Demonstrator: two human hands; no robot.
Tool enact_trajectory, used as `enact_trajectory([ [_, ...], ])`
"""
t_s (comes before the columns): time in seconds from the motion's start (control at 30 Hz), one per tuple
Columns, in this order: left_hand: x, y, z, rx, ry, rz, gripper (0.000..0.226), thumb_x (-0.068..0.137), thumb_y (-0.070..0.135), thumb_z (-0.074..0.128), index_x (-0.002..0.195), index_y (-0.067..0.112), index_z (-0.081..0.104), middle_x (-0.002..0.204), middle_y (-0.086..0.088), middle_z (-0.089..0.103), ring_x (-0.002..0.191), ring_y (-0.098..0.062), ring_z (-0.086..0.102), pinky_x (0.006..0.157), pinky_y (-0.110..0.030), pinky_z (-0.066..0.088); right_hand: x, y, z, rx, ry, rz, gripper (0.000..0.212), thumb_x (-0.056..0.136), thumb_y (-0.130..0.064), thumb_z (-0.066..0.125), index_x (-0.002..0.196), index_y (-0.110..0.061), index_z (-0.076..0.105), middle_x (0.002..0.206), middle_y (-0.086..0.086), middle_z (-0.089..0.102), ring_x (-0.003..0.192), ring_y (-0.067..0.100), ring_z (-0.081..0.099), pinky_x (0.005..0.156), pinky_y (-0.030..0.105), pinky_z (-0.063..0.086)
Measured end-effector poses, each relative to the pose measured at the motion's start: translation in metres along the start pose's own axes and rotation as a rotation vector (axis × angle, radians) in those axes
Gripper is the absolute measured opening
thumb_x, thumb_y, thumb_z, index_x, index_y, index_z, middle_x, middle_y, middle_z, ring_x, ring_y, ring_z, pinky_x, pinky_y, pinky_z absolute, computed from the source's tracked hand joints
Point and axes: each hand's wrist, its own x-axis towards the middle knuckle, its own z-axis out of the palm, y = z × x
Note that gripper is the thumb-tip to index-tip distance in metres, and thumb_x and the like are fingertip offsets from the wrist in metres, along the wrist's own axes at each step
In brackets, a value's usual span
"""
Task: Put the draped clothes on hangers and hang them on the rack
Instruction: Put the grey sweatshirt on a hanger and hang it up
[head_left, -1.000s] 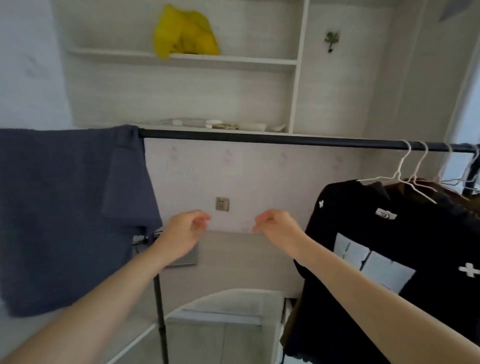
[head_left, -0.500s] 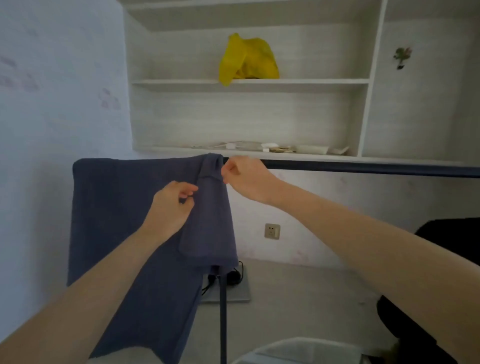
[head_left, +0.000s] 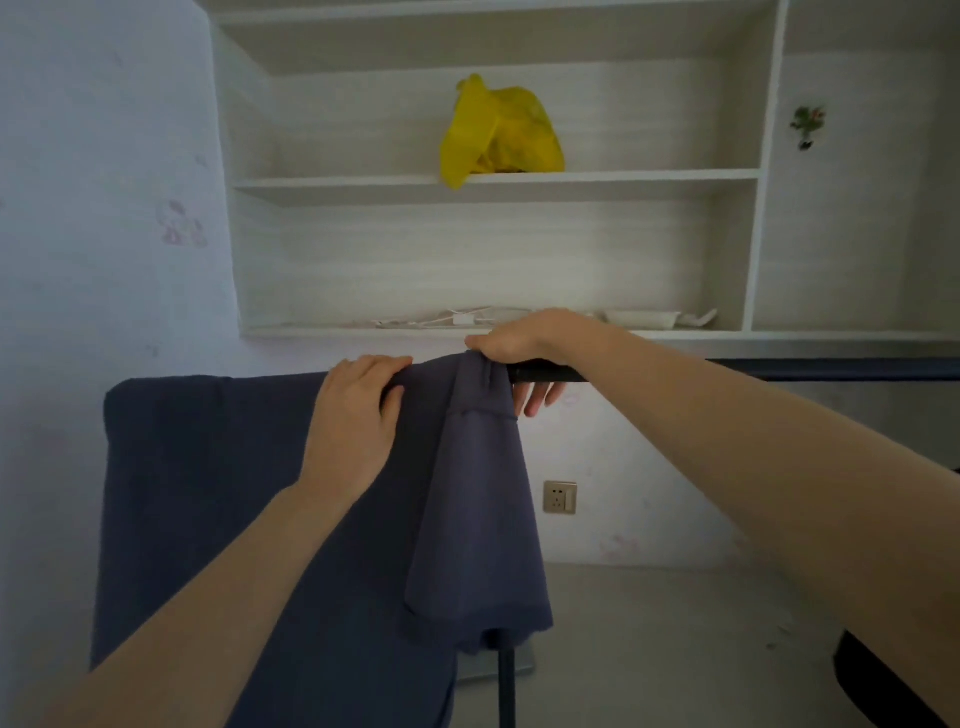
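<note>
Over the dark rack bar (head_left: 545, 372) a blue-grey garment (head_left: 218, 499) hangs draped, its fold running along the top of the bar and its cloth falling well below both hands. The left hand (head_left: 358, 415) lies on the upper edge of the garment, fingers (head_left: 382, 364) curled over the fold and the thumb pressed against the front of the cloth, so it grips the garment at the bar. Just beside it, to its right, the right hand (head_left: 524, 345) pinches the bunched corner of the same garment from above, thumb on top and the other fingers (head_left: 537, 400) reaching down behind the bar. Below that pinch a narrower panel of the garment (a sleeve, by its hemmed edge) hangs in front of the rack's upright post (head_left: 506, 680). Beyond the right hand's fingers the bar runs on bare toward the right edge. Above both hands a white shelf unit (head_left: 498, 182) carries a crumpled yellow bag (head_left: 498, 132), and a wall socket (head_left: 560, 497) sits low, under the right forearm.
</note>
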Motion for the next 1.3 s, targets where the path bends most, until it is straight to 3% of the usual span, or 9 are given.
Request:
enact_trajectory([
  [0.13,-0.006,-0.006,0.002,-0.054,0.082,0.035,0.032,0.092,0.006,0.058,0.123,0.010,0.063,0.114,-0.006,0.065,0.106,-0.023,0.057,0.101,-0.050,0.043,0.013,-0.020,-0.002,0.051,-0.050,0.017,0.037,0.087,-0.030,0.050,0.102,-0.002,0.070,0.099,0.014,0.073,0.086,0.029,0.071,0.082,0.044,0.057],
  [0.3,-0.008,-0.012,0.000,-0.127,0.155,0.069,0.029,0.090,0.003,0.061,0.118,0.009,0.067,0.113,-0.004,0.067,0.104,-0.020,0.062,0.097,-0.045,0.049,0.027,-0.035,0.003,0.098,-0.073,0.034,0.020,0.086,-0.021,0.051,0.088,-0.003,0.060,0.077,0.017,0.064,0.064,0.031,0.061,0.067,0.039,0.054],
  [0.47,-0.009,-0.010,-0.002,-0.195,0.184,0.046,0.028,0.088,0.002,0.063,0.115,0.010,0.069,0.113,-0.004,0.068,0.105,-0.018,0.063,0.096,-0.039,0.051,0.023,-0.034,0.001,0.147,-0.099,0.025,0.017,0.087,-0.013,0.051,0.083,0.000,0.062,0.078,0.018,0.064,0.071,0.032,0.061,0.075,0.042,0.052],
  [0.6,-0.012,-0.007,-0.004,-0.182,0.144,0.044,0.031,0.090,0.003,0.060,0.119,0.011,0.067,0.118,-0.002,0.065,0.111,-0.016,0.059,0.100,-0.039,0.048,0.024,-0.028,0.000,0.208,0.038,-0.052,0.016,0.088,-0.008,0.051,0.080,0.000,0.062,0.086,0.021,0.067,0.080,0.036,0.065,0.076,0.043,0.055],
  [0.73,-0.011,-0.006,-0.013,-0.173,0.096,0.035,0.031,0.094,0.010,0.055,0.123,0.013,0.064,0.125,0.002,0.060,0.115,-0.010,0.055,0.104,-0.032,0.044,0.028,-0.020,0.001,0.487,0.226,-0.238,0.022,0.093,-0.023,0.056,0.099,-0.003,0.063,0.105,0.013,0.066,0.098,0.028,0.063,0.089,0.037,0.052],
  [0.83,0.002,-0.011,-0.025,-0.175,0.147,-0.002,0.034,0.095,0.009,0.053,0.128,0.010,0.059,0.133,0.001,0.051,0.119,-0.008,0.049,0.103,-0.024,0.040,0.019,-0.014,0.002,0.734,0.324,-0.372,0.032,0.096,-0.027,0.051,0.108,0.000,0.064,0.114,0.018,0.065,0.105,0.030,0.063,0.097,0.042,0.050],
  [0.97,0.036,-0.031,-0.039,-0.104,0.123,-0.116,0.043,0.098,0.016,0.048,0.140,0.010,0.043,0.145,-0.004,0.040,0.130,-0.020,0.042,0.109,-0.036,0.036,-0.006,-0.006,0.006,0.913,0.413,-0.464,0.036,0.099,-0.025,0.045,0.103,0.004,0.065,0.111,0.021,0.067,0.095,0.027,0.063,0.097,0.045,0.049],
  [1.1,0.065,-0.040,-0.046,-0.096,0.031,-0.207,0.051,0.100,0.026,0.043,0.147,0.011,0.031,0.153,-0.007,0.030,0.140,-0.020,0.029,0.114,-0.031,0.023,-0.031,0.010,0.009,1.055,0.427,-0.504,0.029,0.100,-0.025,0.044,0.089,-0.010,0.067,0.092,0.006,0.068,0.086,0.020,0.062,0.089,0.040,0.052],
  [1.3,0.071,-0.023,-0.048,0.064,0.098,-0.001,0.050,0.097,0.020,0.048,0.145,0.014,0.036,0.145,-0.006,0.040,0.129,-0.028,0.039,0.110,-0.040,0.032,-0.064,0.059,0.003,1.225,0.404,-0.560,0.029,0.100,-0.025,0.046,0.094,-0.014,0.072,0.099,0.004,0.075,0.093,0.018,0.068,0.082,0.032,0.054],
])
